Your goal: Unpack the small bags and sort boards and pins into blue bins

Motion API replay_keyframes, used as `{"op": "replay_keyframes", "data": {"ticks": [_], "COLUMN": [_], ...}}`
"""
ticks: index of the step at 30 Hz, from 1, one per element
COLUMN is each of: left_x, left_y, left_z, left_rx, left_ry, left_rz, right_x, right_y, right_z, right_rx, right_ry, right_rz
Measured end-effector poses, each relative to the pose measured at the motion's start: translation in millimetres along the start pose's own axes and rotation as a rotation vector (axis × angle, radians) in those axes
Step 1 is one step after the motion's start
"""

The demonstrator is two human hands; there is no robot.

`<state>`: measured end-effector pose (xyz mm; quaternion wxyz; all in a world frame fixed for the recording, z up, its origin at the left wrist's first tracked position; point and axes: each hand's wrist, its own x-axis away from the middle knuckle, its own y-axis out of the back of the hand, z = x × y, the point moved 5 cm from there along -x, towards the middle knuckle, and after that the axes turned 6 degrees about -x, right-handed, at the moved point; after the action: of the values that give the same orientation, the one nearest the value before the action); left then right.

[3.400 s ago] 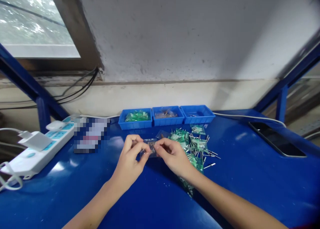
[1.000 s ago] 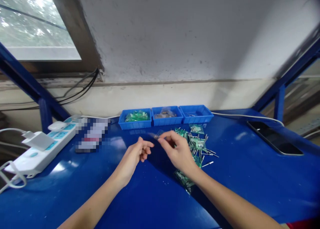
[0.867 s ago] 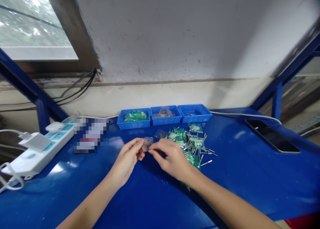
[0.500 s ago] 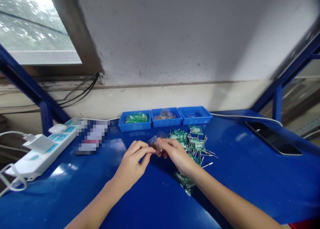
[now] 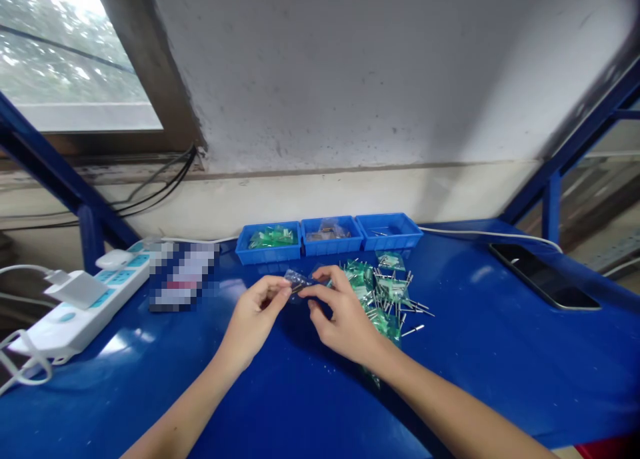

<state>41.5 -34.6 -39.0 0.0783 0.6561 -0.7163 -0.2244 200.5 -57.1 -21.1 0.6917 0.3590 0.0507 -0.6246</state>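
My left hand [image 5: 255,315] and my right hand [image 5: 340,315] meet above the blue table [image 5: 500,359], both pinching a small clear plastic bag [image 5: 299,285] between thumb and fingers. Something small and dark shows inside the bag; I cannot make out what. Just right of my right hand lies a pile of green packets and loose metal pins [image 5: 387,295]. Part of the pile is hidden under my right wrist.
Three small blue trays [image 5: 330,235] stand in a row at the back: green packets in the left one, clear bags in the middle, a few pins in the right. A white power strip [image 5: 75,299] with plugs lies left, a black phone [image 5: 543,275] right.
The hands parted about a second ago, then came together again on a clear bag. They now hold it a little further left and higher than half a second ago.
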Motion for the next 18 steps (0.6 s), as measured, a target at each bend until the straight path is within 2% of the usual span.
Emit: {"op": "replay_keyframes", "data": {"ticks": [3,5,8,12,14,16,18], "left_x": [5.1,10.5,15.2,14.3,12.8,11.1,10.0], "left_y": [4.3,2.7,-0.5,-1.5,-1.4,-1.6,-3.2], "left_z": [-14.6,-24.1,-30.3,-29.3,-28.0,-25.5,-21.0], "left_rx": [-0.258,-0.372,-0.439,-0.484,-0.476,-0.455,-0.435], "left_ry": [-0.259,-0.42,-0.544,-0.564,-0.537,-0.46,-0.349], "left_rz": [-0.124,-0.151,-0.151,-0.161,-0.156,-0.133,-0.078], "right_x": [-4.7,-5.1,-1.2,8.8,9.7,5.8,-1.4], "right_y": [1.1,-0.5,-4.7,-18.9,-22.5,-15.3,7.4], "right_z": [-10.5,-15.8,-20.0,-25.0,-26.7,-27.7,-27.7], "right_rx": [-0.216,-0.409,-0.626,-0.795,-0.844,-0.842,-0.794], "right_ry": [-0.299,-0.492,-0.67,-0.81,-0.835,-0.812,-0.734], "right_rz": [0.025,0.063,0.075,0.06,-0.008,-0.131,-0.301]}}
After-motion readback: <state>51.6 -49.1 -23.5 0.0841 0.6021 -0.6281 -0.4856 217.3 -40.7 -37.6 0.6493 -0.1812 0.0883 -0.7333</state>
